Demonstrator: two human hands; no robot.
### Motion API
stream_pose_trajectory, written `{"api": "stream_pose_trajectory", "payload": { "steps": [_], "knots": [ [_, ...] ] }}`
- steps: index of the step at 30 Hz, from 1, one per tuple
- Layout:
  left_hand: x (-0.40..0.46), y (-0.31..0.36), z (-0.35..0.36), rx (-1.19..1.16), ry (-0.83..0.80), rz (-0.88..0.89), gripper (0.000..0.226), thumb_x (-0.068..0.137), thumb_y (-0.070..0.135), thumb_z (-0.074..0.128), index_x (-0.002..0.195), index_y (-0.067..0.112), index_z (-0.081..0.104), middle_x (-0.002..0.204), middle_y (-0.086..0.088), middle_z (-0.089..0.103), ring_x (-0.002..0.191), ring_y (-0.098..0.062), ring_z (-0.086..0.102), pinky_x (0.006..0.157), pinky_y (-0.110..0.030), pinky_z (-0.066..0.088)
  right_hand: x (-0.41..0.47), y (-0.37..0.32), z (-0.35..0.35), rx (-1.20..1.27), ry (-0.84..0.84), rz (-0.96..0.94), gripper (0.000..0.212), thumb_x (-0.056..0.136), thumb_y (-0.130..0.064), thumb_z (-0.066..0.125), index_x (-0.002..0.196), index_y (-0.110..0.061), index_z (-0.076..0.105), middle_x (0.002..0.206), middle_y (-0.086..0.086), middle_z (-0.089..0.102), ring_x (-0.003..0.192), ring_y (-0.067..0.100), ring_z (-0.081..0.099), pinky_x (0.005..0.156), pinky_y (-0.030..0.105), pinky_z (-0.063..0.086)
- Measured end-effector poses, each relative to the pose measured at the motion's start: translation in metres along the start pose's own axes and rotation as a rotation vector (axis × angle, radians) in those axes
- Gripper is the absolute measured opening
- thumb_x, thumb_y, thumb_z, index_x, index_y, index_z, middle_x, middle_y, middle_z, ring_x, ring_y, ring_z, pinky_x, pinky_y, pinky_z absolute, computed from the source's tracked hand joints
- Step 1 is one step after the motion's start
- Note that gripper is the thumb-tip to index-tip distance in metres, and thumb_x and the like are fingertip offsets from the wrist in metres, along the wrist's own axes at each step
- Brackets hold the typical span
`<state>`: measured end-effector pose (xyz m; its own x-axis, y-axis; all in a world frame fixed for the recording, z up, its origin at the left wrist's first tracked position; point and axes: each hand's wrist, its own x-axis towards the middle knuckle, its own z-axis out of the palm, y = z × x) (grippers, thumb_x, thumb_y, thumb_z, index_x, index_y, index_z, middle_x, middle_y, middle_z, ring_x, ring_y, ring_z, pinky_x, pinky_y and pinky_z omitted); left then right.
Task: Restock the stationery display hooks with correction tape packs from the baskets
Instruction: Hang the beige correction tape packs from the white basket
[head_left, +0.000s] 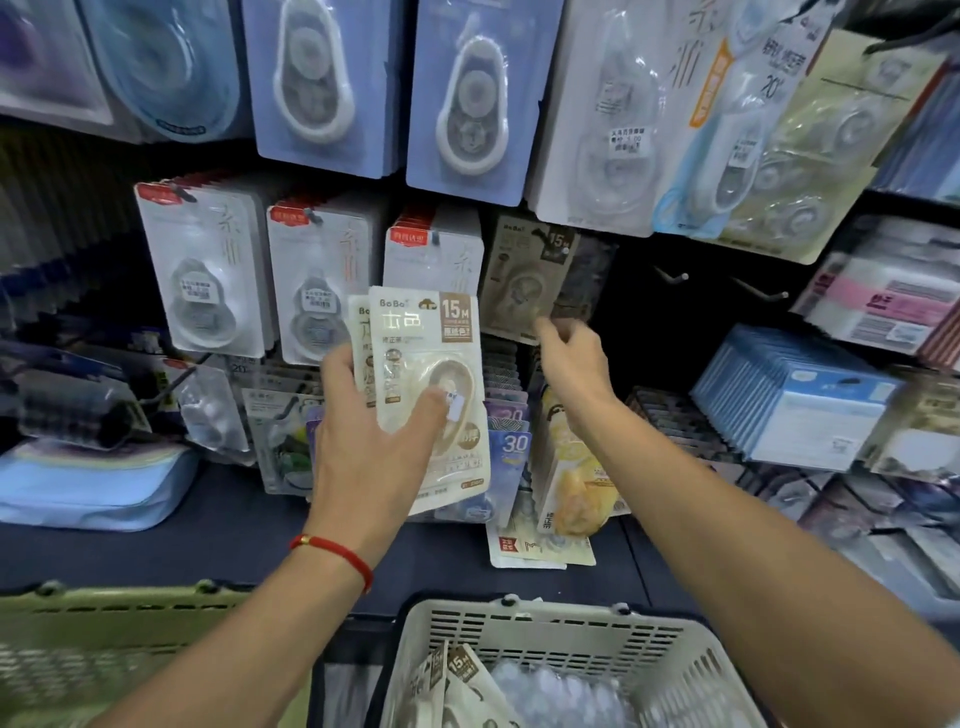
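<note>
Both forearms reach forward and up, bare to the elbow. The left hand (363, 441) is raised with its back to the camera, thumb pressed across the front of what it grips and fingers curled behind. A red cord circles the left wrist. The right hand (571, 353) reaches higher, fingers curled and pinched at the tips.
</note>
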<state>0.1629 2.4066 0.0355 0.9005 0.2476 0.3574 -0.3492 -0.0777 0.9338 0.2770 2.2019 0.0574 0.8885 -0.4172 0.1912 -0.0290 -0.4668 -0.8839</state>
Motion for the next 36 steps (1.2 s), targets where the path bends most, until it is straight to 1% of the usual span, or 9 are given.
{"api": "stream_pose_trajectory", "payload": {
  "steps": [2, 4, 7, 12, 19, 26, 30, 33, 36],
  "knots": [
    [0.0, -0.001, 0.004, -0.058, -0.041, -0.023, 0.047, 0.089, 0.028, 0.079, 0.119, 0.045, 0.047, 0.11, 0.032, 0.068, 0.098, 0.008, 0.069, 0.078, -0.016, 0.055, -0.037, 0.001, -0.012, 0.111, -0.162, -0.112, 0.026, 0.098, -0.056, 0.053, 0.105, -0.037, 0.07, 0.099, -0.016, 0.073, 0.103, 0.012, 0.069, 0.088, 0.034, 0.056],
    [-0.002, -0.001, 0.008, -0.082, -0.085, -0.029, 0.051, 0.09, 0.031, 0.079, 0.13, 0.036, 0.047, 0.114, 0.023, 0.07, 0.103, 0.005, 0.069, 0.086, -0.022, 0.056, -0.075, 0.0, -0.023, 0.2, -0.375, -0.193, 0.035, 0.094, -0.062, 0.054, 0.109, -0.036, 0.074, 0.105, -0.013, 0.077, 0.099, 0.009, 0.072, 0.087, 0.032, 0.061],
    [-0.007, 0.0, 0.014, -0.086, -0.137, -0.032, 0.059, 0.087, 0.031, 0.082, 0.134, 0.03, 0.046, 0.118, 0.014, 0.071, 0.106, 0.0, 0.07, 0.092, -0.031, 0.059, -0.108, 0.002, -0.036, 0.183, -0.511, -0.243, 0.032, 0.096, -0.054, 0.065, 0.12, -0.033, 0.068, 0.11, -0.015, 0.076, 0.098, 0.003, 0.073, 0.077, 0.014, 0.055],
    [-0.008, 0.004, 0.013, -0.121, -0.117, -0.056, 0.063, 0.077, 0.04, 0.086, 0.128, 0.027, 0.052, 0.119, 0.009, 0.073, 0.106, -0.004, 0.072, 0.093, -0.034, 0.061, -0.113, -0.001, -0.052, 0.231, -0.394, -0.247, 0.025, 0.098, -0.037, 0.072, 0.12, -0.026, 0.064, 0.103, -0.009, 0.079, 0.09, 0.006, 0.076, 0.07, 0.017, 0.057],
    [-0.003, 0.003, 0.005, -0.026, -0.009, -0.044, 0.032, 0.089, 0.031, 0.079, 0.108, 0.04, 0.055, 0.104, 0.021, 0.073, 0.095, 0.006, 0.069, 0.088, -0.029, 0.059, -0.095, -0.011, -0.067, 0.238, -0.144, -0.293, 0.034, 0.092, -0.052, 0.065, 0.121, -0.034, 0.058, 0.111, -0.005, 0.076, 0.102, 0.01, 0.074, 0.09, 0.042, 0.06],
    [-0.002, 0.012, 0.001, -0.01, 0.064, -0.006, 0.031, 0.091, 0.034, 0.075, 0.109, 0.044, 0.052, 0.108, 0.037, 0.066, 0.096, 0.012, 0.066, 0.073, -0.007, 0.052, -0.074, -0.002, -0.055, 0.251, -0.03, -0.221, 0.039, 0.093, -0.058, 0.066, 0.122, -0.032, 0.066, 0.108, -0.009, 0.078, 0.1, 0.009, 0.074, 0.093, 0.045, 0.06],
    [-0.003, 0.008, 0.0, 0.042, 0.04, 0.005, 0.038, 0.091, 0.031, 0.072, 0.12, 0.037, 0.048, 0.106, 0.032, 0.068, 0.095, 0.015, 0.063, 0.069, -0.001, 0.046, -0.042, 0.003, -0.027, 0.172, 0.051, -0.156, 0.057, 0.095, -0.06, 0.064, 0.139, -0.023, 0.06, 0.133, -0.005, 0.068, 0.125, 0.017, 0.063, 0.106, 0.047, 0.053],
    [-0.002, 0.003, 0.002, 0.058, 0.02, 0.003, 0.044, 0.086, 0.023, 0.071, 0.118, 0.036, 0.045, 0.104, 0.023, 0.069, 0.092, 0.014, 0.064, 0.066, -0.003, 0.045, -0.012, -0.001, -0.005, 0.144, 0.081, -0.074, 0.069, 0.098, -0.058, 0.062, 0.154, -0.02, 0.049, 0.145, 0.005, 0.061, 0.136, 0.03, 0.054, 0.113, 0.051, 0.046],
    [-0.001, -0.001, 0.004, 0.022, -0.004, -0.006, 0.046, 0.089, 0.017, 0.073, 0.121, 0.034, 0.045, 0.109, 0.019, 0.071, 0.094, 0.009, 0.067, 0.079, -0.021, 0.053, 0.01, -0.003, 0.006, 0.12, 0.094, -0.017, 0.056, 0.099, -0.053, 0.063, 0.143, -0.018, 0.059, 0.128, 0.004, 0.068, 0.126, 0.033, 0.06, 0.101, 0.041, 0.05]
  ]
}}
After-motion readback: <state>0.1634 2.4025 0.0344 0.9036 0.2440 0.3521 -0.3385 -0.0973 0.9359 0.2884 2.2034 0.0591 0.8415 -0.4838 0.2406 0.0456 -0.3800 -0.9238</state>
